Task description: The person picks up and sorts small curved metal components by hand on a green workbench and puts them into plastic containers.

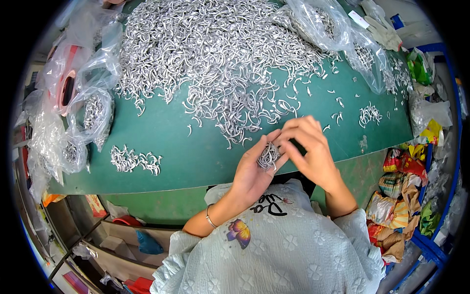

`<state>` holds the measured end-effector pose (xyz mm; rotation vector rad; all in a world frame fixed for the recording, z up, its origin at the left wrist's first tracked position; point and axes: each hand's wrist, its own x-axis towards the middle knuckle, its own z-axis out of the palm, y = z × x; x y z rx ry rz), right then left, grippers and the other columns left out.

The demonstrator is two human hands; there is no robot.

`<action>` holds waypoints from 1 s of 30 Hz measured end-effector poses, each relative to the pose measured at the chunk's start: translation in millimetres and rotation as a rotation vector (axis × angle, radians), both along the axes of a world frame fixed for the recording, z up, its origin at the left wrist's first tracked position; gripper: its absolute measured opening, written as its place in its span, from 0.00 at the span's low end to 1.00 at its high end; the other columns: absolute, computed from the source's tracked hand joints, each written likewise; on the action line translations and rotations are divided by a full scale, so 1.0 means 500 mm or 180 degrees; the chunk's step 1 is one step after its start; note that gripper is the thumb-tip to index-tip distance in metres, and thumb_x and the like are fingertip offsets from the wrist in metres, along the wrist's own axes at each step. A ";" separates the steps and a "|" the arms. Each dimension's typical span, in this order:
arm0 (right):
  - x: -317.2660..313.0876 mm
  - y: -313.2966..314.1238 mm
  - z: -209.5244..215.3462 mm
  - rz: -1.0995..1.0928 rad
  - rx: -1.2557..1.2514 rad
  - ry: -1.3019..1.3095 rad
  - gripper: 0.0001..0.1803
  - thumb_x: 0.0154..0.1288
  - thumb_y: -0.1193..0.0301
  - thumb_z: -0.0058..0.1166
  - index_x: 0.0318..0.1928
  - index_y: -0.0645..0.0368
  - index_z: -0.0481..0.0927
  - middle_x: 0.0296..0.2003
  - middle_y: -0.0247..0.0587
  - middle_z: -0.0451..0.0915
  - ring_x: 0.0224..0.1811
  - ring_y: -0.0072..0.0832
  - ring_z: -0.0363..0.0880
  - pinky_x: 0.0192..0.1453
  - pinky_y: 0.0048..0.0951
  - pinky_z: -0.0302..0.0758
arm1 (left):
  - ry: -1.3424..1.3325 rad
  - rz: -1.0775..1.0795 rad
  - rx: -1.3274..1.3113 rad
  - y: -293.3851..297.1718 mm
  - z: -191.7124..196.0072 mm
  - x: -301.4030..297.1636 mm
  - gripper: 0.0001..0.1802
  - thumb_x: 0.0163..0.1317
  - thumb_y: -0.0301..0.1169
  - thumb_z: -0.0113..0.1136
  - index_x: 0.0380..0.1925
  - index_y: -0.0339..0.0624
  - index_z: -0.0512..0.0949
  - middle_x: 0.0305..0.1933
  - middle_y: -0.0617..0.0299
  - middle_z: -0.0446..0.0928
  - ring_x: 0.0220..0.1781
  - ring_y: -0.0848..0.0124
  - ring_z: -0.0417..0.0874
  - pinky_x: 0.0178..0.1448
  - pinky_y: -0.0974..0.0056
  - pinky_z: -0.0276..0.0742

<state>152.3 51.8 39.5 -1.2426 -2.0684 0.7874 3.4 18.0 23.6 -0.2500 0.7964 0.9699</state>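
Note:
My left hand (250, 171) is cupped palm up just past the table's near edge. A small heap of curved silver metal pieces (268, 157) lies in its palm, with the fingers curled around it. Close against its fingertips is my right hand (313, 152), its thumb and fingers bent together in a pinch. Whatever sits between those fingertips, if anything, is too small to make out. Beyond both hands, a large pile of the same curved metal pieces (196, 49) spreads over the green table (161, 130), thinning toward me.
Smaller clusters of pieces lie at the near left (134, 160) and at the right (370, 115). Clear plastic bags (95, 110) crowd the left side, and another bag (325, 24) rests far right. A work glove (384, 33) and a blue rack (431, 250) with packages stand at right.

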 end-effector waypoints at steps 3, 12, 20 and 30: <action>0.013 0.020 -0.024 0.0045 -0.0067 0.0466 0.08 0.53 0.76 0.62 0.35 0.59 0.80 0.40 0.37 0.76 0.42 0.36 0.71 0.49 0.33 0.65 | -0.0318 0.0019 0.0168 -0.003 -0.012 -0.003 0.17 0.71 0.39 0.49 0.48 0.36 0.74 0.38 0.61 0.75 0.34 0.75 0.75 0.35 0.71 0.74; 0.005 0.052 -0.072 -0.0415 0.0901 -0.0811 0.06 0.53 0.77 0.60 0.33 0.59 0.78 0.41 0.36 0.75 0.46 0.36 0.70 0.50 0.36 0.62 | -0.1609 -0.0011 -0.0040 -0.012 -0.045 -0.028 0.15 0.73 0.39 0.44 0.40 0.39 0.75 0.26 0.65 0.65 0.25 0.76 0.63 0.21 0.75 0.59; 0.021 0.025 -0.026 0.0209 -0.0016 0.0176 0.07 0.53 0.78 0.61 0.34 0.58 0.79 0.41 0.35 0.76 0.47 0.35 0.70 0.52 0.34 0.62 | 0.0135 -0.0128 -0.0269 0.019 0.027 -0.002 0.17 0.73 0.43 0.46 0.39 0.40 0.75 0.31 0.62 0.73 0.31 0.74 0.75 0.26 0.70 0.66; 0.016 0.037 -0.032 -0.0080 0.0194 0.0108 0.07 0.52 0.76 0.62 0.34 0.57 0.80 0.41 0.33 0.76 0.47 0.33 0.70 0.53 0.33 0.61 | -0.0158 -0.0324 0.0163 -0.009 -0.020 -0.018 0.20 0.73 0.45 0.45 0.32 0.41 0.75 0.27 0.63 0.71 0.28 0.73 0.72 0.24 0.72 0.63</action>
